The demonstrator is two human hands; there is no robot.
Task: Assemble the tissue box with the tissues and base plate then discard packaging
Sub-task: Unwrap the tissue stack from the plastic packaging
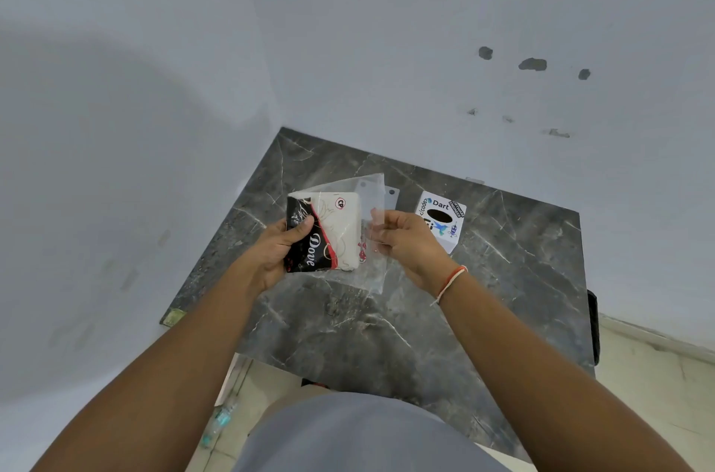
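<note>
My left hand grips a tissue pack, black, red and cream with "Dove" printed on it, held above the dark marble table. My right hand pinches the clear plastic packaging that wraps around the pack and hangs open to the right of it. A white base plate with a small hole lies flat on the table behind the plastic, partly hidden. To the right stands the white tissue box, covered in stickers, its dark oval opening facing up.
The table sits in a corner between two pale walls. A plastic bottle lies on the tiled floor at the lower left. A dark object hangs off the table's right edge.
</note>
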